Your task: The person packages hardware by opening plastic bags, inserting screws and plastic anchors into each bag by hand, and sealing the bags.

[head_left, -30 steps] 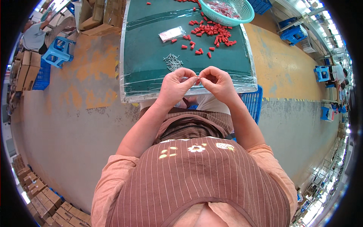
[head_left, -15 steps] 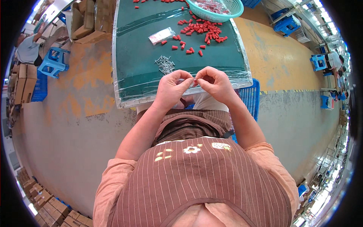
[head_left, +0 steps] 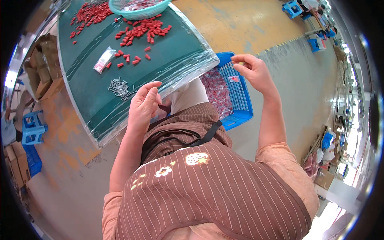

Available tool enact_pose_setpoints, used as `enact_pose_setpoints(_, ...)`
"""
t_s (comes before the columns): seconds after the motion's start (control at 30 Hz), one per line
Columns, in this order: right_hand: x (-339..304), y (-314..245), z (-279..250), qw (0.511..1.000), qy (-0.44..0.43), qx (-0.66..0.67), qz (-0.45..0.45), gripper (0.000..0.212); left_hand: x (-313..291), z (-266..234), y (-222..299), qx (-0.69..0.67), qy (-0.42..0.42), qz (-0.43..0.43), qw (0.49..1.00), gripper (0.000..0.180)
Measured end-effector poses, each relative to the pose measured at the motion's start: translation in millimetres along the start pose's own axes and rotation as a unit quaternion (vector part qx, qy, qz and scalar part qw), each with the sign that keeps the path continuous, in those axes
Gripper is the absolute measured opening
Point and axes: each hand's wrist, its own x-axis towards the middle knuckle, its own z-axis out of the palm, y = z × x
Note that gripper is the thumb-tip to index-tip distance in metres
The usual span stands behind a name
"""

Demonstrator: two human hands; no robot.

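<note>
My right hand (head_left: 255,71) is over the far right side of a blue plastic basket (head_left: 245,107), thumb and fingers apart. Just below its fingertips, apart from them, a small clear bag with something red in it (head_left: 233,79) shows against the basket wall. Many similar small packets (head_left: 218,92) fill the basket. My left hand (head_left: 145,105) is at the near edge of the green table (head_left: 96,100), fingers loosely bent and nothing visible between them. Beside it on the table lies a pile of grey screws (head_left: 119,88). Farther back are loose red plugs (head_left: 138,34).
A clear bag with red and white contents (head_left: 105,60) lies left of the red plugs. At the table's far side stands a light green colander (head_left: 140,14) with packets in it. Blue stools (head_left: 34,128) and cardboard boxes (head_left: 42,68) stand on the left.
My hands were together at the table edge, pinching a small red item. They have parted, the right one moving right over the basket. The view has turned to the right.
</note>
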Motion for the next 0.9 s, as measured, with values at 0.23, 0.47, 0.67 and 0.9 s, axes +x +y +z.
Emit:
enact_pose_setpoints(0.23, -8, -27, 118, 0.97, -0.105, 0.061, -0.212, 0.018, 5, 31, -3, -0.012, -0.019, -0.028, 0.999, 0.038)
enact_pose_setpoints(0.47, -6, -26, 177, 0.957, -0.006, 0.076, -0.281, 0.014, -3, 20, -7, 0.011, 0.044, -0.009, 0.999, 0.035)
enact_pose_setpoints(0.67, -1, -19, 182, 0.962, -0.094, 0.241, -0.082, 0.018, -9, 16, -5, 0.028, 0.073, 0.035, 0.996, 0.03)
enact_pose_setpoints(0.9, 4, -13, 172, 0.957, -0.098, 0.264, -0.066, 0.006, -9, 19, -1, 0.047, 0.09, -0.001, 0.995, 0.028)
